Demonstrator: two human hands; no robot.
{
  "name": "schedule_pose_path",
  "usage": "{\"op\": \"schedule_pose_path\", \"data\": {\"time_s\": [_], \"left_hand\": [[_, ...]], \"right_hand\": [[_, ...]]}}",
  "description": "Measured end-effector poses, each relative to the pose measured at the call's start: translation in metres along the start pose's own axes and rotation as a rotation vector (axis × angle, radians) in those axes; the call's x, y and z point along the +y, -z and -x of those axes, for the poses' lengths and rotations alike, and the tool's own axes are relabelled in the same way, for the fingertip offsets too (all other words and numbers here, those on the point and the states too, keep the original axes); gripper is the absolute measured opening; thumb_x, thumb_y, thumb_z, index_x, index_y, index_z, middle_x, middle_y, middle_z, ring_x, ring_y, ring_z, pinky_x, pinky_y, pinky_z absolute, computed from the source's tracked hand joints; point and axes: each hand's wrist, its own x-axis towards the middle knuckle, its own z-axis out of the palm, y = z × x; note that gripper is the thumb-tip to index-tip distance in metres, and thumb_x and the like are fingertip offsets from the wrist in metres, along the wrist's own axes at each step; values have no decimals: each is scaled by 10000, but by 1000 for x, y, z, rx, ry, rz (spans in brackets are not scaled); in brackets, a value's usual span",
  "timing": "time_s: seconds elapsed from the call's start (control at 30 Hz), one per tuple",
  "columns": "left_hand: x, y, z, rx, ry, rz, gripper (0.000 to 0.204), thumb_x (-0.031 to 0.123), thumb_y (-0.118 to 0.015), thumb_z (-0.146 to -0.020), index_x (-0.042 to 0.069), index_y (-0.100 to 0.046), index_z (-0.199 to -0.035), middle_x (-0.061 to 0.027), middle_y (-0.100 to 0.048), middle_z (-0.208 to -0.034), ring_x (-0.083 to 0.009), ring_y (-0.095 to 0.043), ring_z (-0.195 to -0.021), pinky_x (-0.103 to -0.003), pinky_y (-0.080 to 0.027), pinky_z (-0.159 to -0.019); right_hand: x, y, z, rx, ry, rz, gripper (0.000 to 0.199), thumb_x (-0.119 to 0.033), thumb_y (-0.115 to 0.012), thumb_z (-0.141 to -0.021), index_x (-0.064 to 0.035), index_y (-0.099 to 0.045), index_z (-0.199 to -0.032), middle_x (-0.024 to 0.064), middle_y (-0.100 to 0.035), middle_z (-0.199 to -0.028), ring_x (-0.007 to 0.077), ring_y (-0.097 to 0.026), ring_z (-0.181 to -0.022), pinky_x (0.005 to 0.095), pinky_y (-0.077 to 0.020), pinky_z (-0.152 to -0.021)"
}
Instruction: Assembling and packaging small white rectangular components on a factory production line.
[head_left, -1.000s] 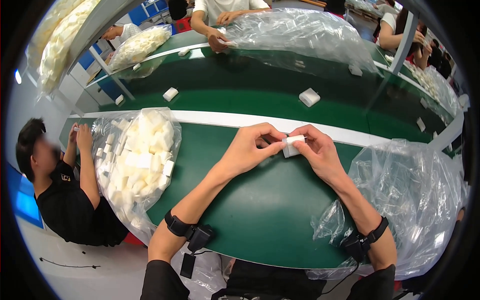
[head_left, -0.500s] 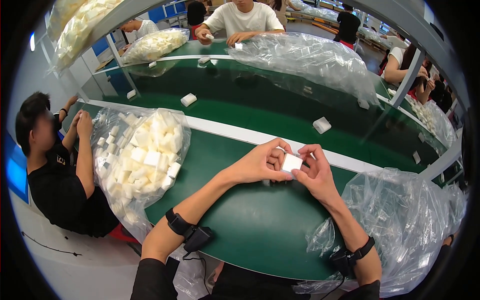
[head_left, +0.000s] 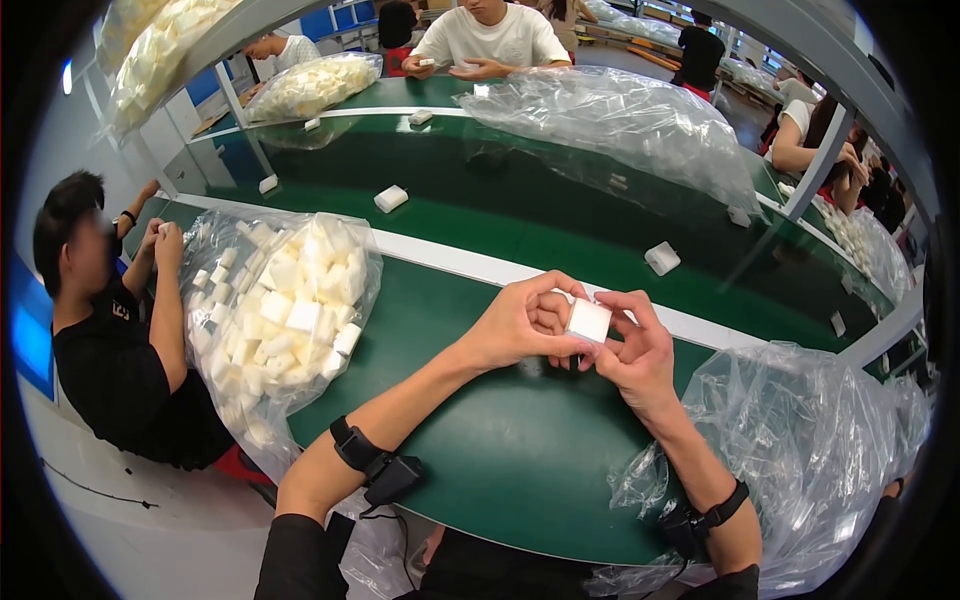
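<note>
Over the near green worktop, a small white square block (head_left: 590, 320) is held up between my two hands, its flat face toward me. My left hand (head_left: 525, 320) grips its left side, thumb beneath and fingers curled behind. On the other side my right hand (head_left: 640, 355) is closed about the right edge, with thumb and index finger at its corners. The block's back and some fingertips are hidden. To the left, a clear plastic bag (head_left: 375, 262) full of similar cream-white blocks (head_left: 302, 312) lies on the worktop.
A crumpled clear bag (head_left: 800, 430) lies right of my right forearm. Beyond the white rail (head_left: 460, 261), loose white pieces (head_left: 391, 199) ride a dark green belt (head_left: 520, 215). A person in black (head_left: 130, 370) works at left; another in white (head_left: 490, 45) sits opposite. A metal post (head_left: 880, 325) stands at right.
The loose pieces on the belt have shifted to the right. My hands and the block have moved slightly right, the block turning a little. The person opposite has opened one hand.
</note>
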Motion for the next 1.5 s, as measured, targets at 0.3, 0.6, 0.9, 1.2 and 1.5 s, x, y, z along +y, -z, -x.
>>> {"op": "schedule_pose_path", "data": {"time_s": [0.3, 0.6, 0.9, 1.2, 1.5], "left_hand": [[2, -6, 0, 18, -5, 103, 443, 46, -771, -882, -9, -519, -1243, -63, -667, -814, -143, -696, -682, -253, -559, -601], [-3, 4, -7, -14, -28, 144, 673, 49, -713, -926, 50, -407, -1526, -102, -568, -1233, -181, -656, -1007, -307, -579, -828], [2, 5, -3, -9, 11, 93, 680, 88, -784, -882, 43, -458, -1477, -93, -511, -1373, -184, -605, -1143, -311, -572, -886], [-1, 7, -6, -15, -12, 84, 612, -39, -810, -795, -2, -557, -1350, -85, -559, -1325, -160, -581, -1117, -330, -544, -962], [-5, 6, -4, 26, -184, -245, 309, -26, -814, -810, 55, -520, -763, -84, -528, -1275, -163, -617, -1090, -330, -565, -891]], "right_hand": [[1, -6, 2, 85, 159, 192, 464, 92, -678, -831, 49, -560, -1278, 93, -455, -1150, 172, -590, -1017, 311, -657, -796], [9, -1, 3, 164, 55, 71, 506, 8, -695, -902, 11, -508, -1373, 104, -488, -1315, 180, -601, -1066, 285, -567, -754], [12, -2, 2, 187, 207, 402, 560, -90, -733, -885, -67, -547, -1413, 98, -516, -1324, 170, -587, -1058, 272, -523, -765], [11, 6, 3, 77, 49, 100, 558, 31, -722, -822, 4, -529, -1345, 94, -565, -1252, 153, -595, -1073, 274, -518, -788], [10, 3, -2, 41, 83, 104, 501, 56, -699, -793, 38, -562, -1274, 93, -478, -1208, 178, -611, -1036, 305, -628, -777]]}}
